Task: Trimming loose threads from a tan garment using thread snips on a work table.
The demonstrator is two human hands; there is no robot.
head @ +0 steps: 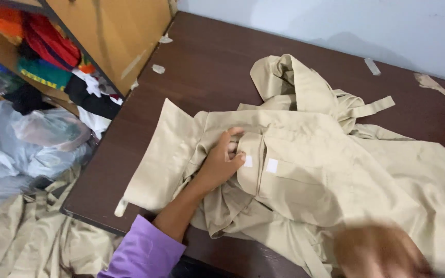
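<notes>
While the beige garment (315,175) lay spread over the dark brown table (207,67), the left hand (221,160) pressed on it near its middle, fingers curled together into the cloth beside two small white patches (272,165). The right hand (379,252) showed only as a blur at the garment's lower edge; whether it was gripping could not be told. A wooden cabinet (114,31) stood beyond the garment's left side.
</notes>
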